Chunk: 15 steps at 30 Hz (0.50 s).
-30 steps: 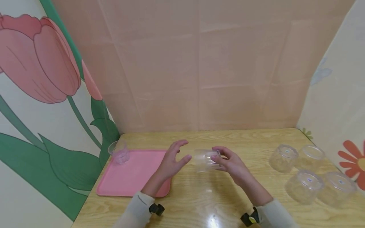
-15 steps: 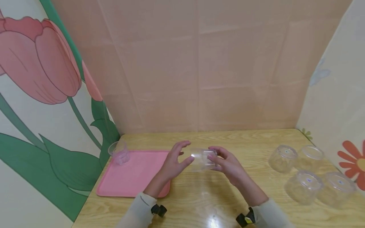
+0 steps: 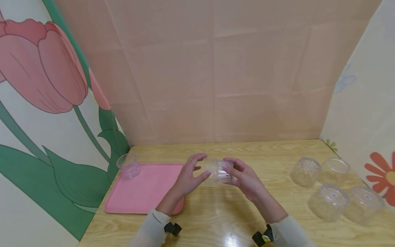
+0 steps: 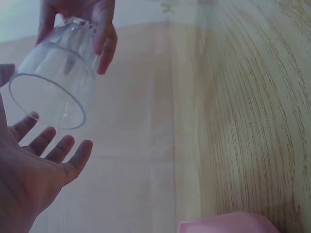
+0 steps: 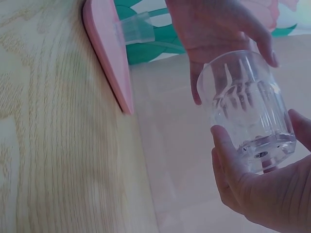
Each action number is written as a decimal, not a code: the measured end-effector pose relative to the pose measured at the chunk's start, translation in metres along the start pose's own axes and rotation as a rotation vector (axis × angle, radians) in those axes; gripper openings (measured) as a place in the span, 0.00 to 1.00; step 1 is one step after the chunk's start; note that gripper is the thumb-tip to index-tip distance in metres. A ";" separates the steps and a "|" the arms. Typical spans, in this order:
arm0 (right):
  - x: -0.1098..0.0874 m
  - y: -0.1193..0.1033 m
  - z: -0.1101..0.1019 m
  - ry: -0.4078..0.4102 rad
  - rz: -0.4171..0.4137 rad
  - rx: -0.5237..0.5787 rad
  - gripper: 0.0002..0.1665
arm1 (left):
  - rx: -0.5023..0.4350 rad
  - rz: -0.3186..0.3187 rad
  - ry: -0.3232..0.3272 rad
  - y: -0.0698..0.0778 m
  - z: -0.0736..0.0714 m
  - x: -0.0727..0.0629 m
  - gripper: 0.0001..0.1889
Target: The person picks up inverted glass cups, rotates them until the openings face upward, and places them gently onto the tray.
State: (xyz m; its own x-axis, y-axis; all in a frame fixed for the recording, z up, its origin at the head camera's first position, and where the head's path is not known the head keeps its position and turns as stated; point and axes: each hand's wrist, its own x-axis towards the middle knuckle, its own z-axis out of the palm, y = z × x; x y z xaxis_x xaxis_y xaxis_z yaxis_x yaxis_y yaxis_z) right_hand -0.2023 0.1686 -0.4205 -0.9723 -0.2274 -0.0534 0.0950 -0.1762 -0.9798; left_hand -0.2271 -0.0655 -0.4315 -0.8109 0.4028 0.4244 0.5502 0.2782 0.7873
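Note:
My right hand (image 3: 248, 181) grips a clear plastic cup (image 3: 218, 171) near its base, above the table. The cup lies on its side, its mouth toward my left hand (image 3: 189, 178). Fingers of that left hand are spread around the rim, thumb apart from the rest. In the left wrist view the rim (image 4: 48, 102) sits between thumb and fingers; whether the thumb touches it I cannot tell. The right wrist view shows the cup's ribbed wall (image 5: 252, 107), with right fingers and thumb on either side of the base.
A pink tray (image 3: 142, 192) lies on the left of the wooden table (image 3: 222, 219). Another clear cup (image 3: 131, 168) stands upright at the tray's far left corner. Several clear cups (image 3: 329, 202) stand upside down at the right. A pink-beige sheet (image 3: 213, 85) hangs behind the table.
My right hand has moved the cup a little to the left, toward my left hand. The left hand has shifted slightly right, and the cup's rim is now between its thumb and fingers.

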 end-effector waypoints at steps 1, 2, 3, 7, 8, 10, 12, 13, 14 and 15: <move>0.000 0.000 0.000 -0.003 0.001 0.003 0.30 | -0.008 -0.003 0.000 0.001 0.000 0.000 0.30; 0.000 0.000 0.000 -0.006 0.003 0.010 0.30 | -0.020 -0.005 -0.002 0.002 0.000 0.000 0.30; 0.000 0.000 0.001 -0.009 0.004 0.015 0.30 | -0.029 -0.017 -0.003 0.005 0.000 0.000 0.30; 0.001 0.000 0.002 -0.029 0.000 0.055 0.28 | -0.052 -0.041 -0.008 0.006 0.001 0.000 0.31; 0.001 0.000 0.002 -0.032 0.001 0.065 0.27 | -0.053 -0.046 -0.008 0.006 0.002 0.000 0.31; 0.001 0.001 0.003 -0.039 0.002 0.080 0.26 | -0.053 -0.048 -0.010 0.004 0.003 0.000 0.32; 0.001 0.001 0.005 -0.043 0.006 0.088 0.26 | -0.056 -0.060 -0.012 0.004 0.004 0.000 0.33; 0.001 0.001 0.006 -0.044 0.008 0.091 0.26 | -0.058 -0.067 -0.014 0.004 0.004 0.000 0.33; 0.002 0.001 0.007 -0.046 0.009 0.093 0.26 | -0.058 -0.073 -0.016 0.004 0.004 -0.001 0.34; 0.002 0.001 0.007 -0.050 0.009 0.096 0.26 | -0.058 -0.078 -0.017 0.004 0.005 -0.001 0.34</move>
State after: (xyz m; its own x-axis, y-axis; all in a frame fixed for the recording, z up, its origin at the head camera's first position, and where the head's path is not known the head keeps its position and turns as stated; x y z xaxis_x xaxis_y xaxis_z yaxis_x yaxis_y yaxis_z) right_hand -0.2023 0.1608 -0.4205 -0.9599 -0.2760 -0.0497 0.1256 -0.2645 -0.9562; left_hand -0.2234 -0.0606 -0.4305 -0.8471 0.3964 0.3538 0.4729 0.2587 0.8423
